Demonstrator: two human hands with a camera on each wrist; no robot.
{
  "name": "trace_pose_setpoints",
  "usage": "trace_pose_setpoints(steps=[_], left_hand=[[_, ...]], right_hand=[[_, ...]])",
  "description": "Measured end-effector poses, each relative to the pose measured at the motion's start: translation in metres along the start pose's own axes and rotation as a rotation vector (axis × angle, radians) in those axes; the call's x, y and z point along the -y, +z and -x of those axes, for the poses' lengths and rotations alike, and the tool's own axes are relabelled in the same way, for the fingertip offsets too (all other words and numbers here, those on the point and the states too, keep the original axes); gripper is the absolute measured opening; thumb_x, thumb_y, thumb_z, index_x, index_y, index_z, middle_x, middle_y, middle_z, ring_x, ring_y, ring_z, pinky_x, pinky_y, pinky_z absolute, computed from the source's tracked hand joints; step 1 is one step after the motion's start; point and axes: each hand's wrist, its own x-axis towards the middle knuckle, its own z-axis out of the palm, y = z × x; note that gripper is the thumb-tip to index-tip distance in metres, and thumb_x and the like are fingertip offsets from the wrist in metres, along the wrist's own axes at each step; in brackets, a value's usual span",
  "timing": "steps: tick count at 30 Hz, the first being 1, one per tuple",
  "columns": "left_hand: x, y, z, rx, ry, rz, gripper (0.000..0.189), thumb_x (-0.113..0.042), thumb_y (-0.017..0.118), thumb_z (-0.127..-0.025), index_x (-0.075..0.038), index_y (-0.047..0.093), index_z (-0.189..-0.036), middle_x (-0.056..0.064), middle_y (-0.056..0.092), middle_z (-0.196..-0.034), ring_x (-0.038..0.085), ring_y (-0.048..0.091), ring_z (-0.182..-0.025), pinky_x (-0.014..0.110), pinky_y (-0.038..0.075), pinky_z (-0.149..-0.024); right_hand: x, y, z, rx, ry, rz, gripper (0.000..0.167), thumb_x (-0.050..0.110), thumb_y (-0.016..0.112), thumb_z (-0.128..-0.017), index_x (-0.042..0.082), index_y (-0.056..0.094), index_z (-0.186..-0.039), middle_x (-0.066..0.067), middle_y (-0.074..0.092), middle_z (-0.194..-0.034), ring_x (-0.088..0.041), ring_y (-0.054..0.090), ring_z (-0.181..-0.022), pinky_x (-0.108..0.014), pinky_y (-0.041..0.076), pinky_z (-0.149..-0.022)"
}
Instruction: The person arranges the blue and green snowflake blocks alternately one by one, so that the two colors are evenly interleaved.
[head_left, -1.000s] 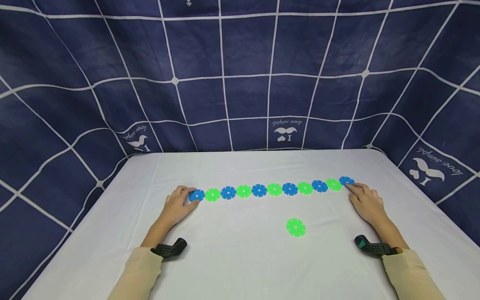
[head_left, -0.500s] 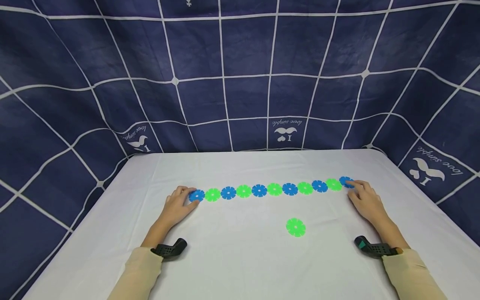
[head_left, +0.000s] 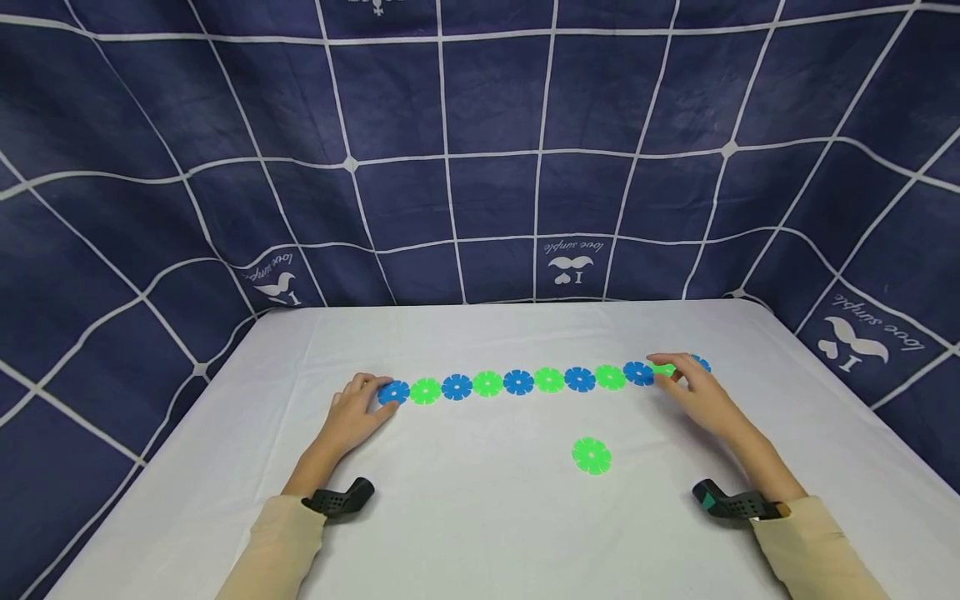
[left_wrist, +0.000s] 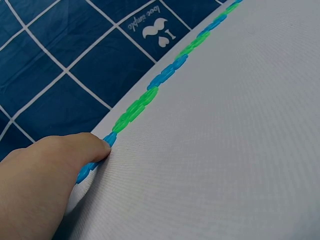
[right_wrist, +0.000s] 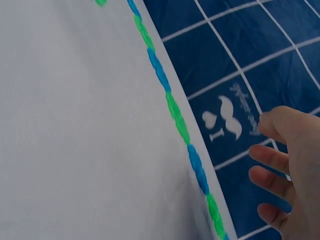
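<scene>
A row of notched plastic interlocking discs, blue and green by turns, lies across the table in the head view. My left hand (head_left: 352, 414) holds the blue disc (head_left: 393, 392) at the left end between thumb and fingers; in the left wrist view the thumb (left_wrist: 95, 147) lies against its edge. Over the row's right end hovers my right hand (head_left: 702, 398), fingers loosely bent and apart. It partly covers a green disc (head_left: 664, 369) and the last blue disc (head_left: 702, 362). The right wrist view shows nothing between its fingers (right_wrist: 270, 181).
One loose green disc (head_left: 592, 456) lies on the white tablecloth (head_left: 480, 517), nearer than the row. Behind the table hangs a dark blue curtain (head_left: 495, 200) with white grid lines. Each wrist wears a black camera band (head_left: 337, 500).
My right hand has left the blue disc at the right end and moved left, over the neighbouring green disc. The left hand and the row stay in place.
</scene>
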Motion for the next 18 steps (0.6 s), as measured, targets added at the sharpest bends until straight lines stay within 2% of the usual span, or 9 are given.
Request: trace_pose_setpoints(steps=[4, 8, 18], left_hand=[[0.000, 0.000, 0.000, 0.001, -0.001, 0.001, 0.051, -0.037, 0.056, -0.085, -0.007, 0.050, -0.127, 0.018, 0.045, -0.123, 0.035, 0.044, -0.114, 0.047, 0.029, -0.088], [0.000, 0.001, 0.000, 0.006, -0.001, -0.001, 0.051, -0.037, 0.056, -0.085, -0.007, 0.050, -0.127, 0.018, 0.045, -0.123, 0.036, 0.044, -0.114, 0.047, 0.029, -0.088], [0.001, 0.000, -0.001, -0.007, 0.010, 0.004, 0.051, -0.035, 0.057, -0.085, -0.007, 0.050, -0.127, 0.017, 0.046, -0.122, 0.034, 0.044, -0.113, 0.046, 0.030, -0.086]], right_hand=[[0.011, 0.010, 0.000, 0.063, -0.062, -0.083, 0.035, 0.022, 0.052, -0.092, 0.007, 0.053, -0.123, -0.013, 0.055, -0.117, -0.006, 0.042, -0.084, -0.024, 0.039, -0.064], [0.024, 0.020, 0.002, 0.126, -0.122, -0.157, 0.031, 0.019, 0.055, -0.090, 0.007, 0.056, -0.119, -0.011, 0.057, -0.112, -0.004, 0.044, -0.081, -0.023, 0.038, -0.063], [0.039, 0.052, 0.011, 0.320, -0.116, -0.353, 0.028, 0.023, 0.058, -0.088, 0.016, 0.057, -0.115, -0.002, 0.056, -0.099, -0.009, 0.043, -0.077, -0.022, 0.037, -0.067]])
